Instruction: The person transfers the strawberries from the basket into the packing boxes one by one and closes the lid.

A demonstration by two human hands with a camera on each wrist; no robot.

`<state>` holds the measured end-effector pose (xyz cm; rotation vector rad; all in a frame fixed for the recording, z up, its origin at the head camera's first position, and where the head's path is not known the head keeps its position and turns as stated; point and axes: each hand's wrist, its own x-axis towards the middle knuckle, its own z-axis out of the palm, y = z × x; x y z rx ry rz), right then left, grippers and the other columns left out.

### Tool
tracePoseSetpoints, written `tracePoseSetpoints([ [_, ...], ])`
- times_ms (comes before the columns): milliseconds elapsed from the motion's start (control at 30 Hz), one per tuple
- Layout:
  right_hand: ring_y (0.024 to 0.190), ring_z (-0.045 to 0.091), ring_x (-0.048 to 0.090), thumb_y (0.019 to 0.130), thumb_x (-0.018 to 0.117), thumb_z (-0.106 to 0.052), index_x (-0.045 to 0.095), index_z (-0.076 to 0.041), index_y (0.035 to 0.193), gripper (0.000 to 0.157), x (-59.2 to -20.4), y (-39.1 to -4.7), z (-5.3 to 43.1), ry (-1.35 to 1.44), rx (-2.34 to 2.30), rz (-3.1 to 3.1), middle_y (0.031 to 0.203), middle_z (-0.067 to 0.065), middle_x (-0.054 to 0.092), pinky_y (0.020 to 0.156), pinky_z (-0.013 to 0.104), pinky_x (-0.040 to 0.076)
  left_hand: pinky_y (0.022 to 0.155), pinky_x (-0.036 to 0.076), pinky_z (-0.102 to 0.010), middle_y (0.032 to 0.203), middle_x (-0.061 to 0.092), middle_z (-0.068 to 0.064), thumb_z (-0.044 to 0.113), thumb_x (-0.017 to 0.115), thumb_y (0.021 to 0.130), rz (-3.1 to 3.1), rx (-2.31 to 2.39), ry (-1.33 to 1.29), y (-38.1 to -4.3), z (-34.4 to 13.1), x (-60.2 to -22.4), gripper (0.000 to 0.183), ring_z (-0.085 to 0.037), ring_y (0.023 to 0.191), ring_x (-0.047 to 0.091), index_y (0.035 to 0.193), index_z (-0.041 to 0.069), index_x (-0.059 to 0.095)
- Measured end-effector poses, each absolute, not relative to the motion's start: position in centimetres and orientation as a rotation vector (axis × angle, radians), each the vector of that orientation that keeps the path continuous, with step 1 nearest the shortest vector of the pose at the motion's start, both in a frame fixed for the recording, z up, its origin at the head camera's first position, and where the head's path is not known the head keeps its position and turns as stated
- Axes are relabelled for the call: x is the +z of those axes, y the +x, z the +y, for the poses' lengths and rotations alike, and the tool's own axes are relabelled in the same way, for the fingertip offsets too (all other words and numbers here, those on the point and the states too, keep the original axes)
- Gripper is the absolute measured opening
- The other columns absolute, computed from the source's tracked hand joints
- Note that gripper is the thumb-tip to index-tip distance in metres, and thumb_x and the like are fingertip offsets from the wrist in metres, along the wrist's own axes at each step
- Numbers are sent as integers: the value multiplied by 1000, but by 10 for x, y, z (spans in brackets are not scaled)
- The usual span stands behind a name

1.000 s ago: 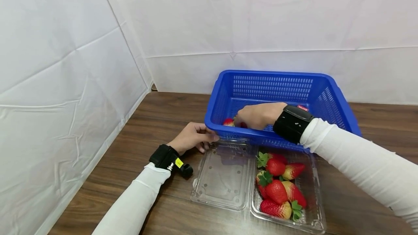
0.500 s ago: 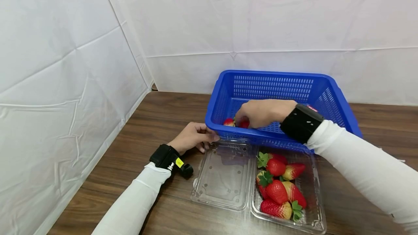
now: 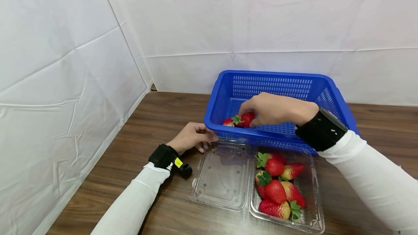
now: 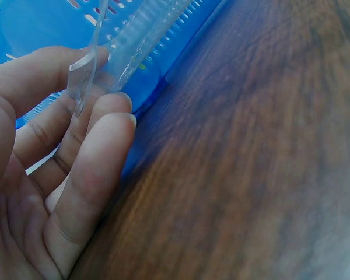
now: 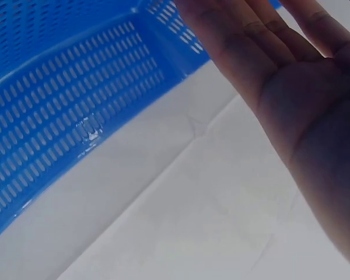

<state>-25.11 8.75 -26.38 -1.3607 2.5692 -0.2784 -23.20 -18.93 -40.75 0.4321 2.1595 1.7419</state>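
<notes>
White cloth [image 3: 189, 21] hangs along the left and back edges of the wooden table [image 3: 156, 119]. Near the back edge I see the blue basket [image 3: 271, 84]; inside, toward its front left corner, the right hand [image 3: 272, 108] has thumb and fingers clamped on a strawberry [image 3: 248, 119]. A second strawberry [image 3: 227, 122] lies just left. Well apart, I have the left hand [image 3: 192, 139] pinching the clear lid [image 3: 222, 180] at its back left corner. Right of the lid, the clear tray [image 3: 311, 206] holds more strawberries [image 3: 275, 191].
</notes>
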Motion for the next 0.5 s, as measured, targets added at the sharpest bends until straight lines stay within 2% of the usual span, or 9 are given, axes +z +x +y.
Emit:
tracePoseSetpoints([
  [167, 88, 18, 57, 85, 73, -12, 66, -12, 116, 32, -257, -246, 91, -1348, -296, 2622, 102, 3, 67, 82, 41, 54, 48, 57, -27, 80, 68, -9, 20, 75, 84, 2160, 1741, 439, -232, -189, -408, 24, -20, 61, 62, 101, 3, 71],
  [500, 95, 21, 60, 86, 73, -14, 65, -12, 120, 35, -247, -233, 101, -1241, -401, 2724, 108, 6, 67, 84, 44, 56, 48, 57, -26, 82, 69, -8, 20, 75, 84, 2158, 1743, 440, -233, -187, -406, 23, -20, 61, 61, 101, 4, 72],
])
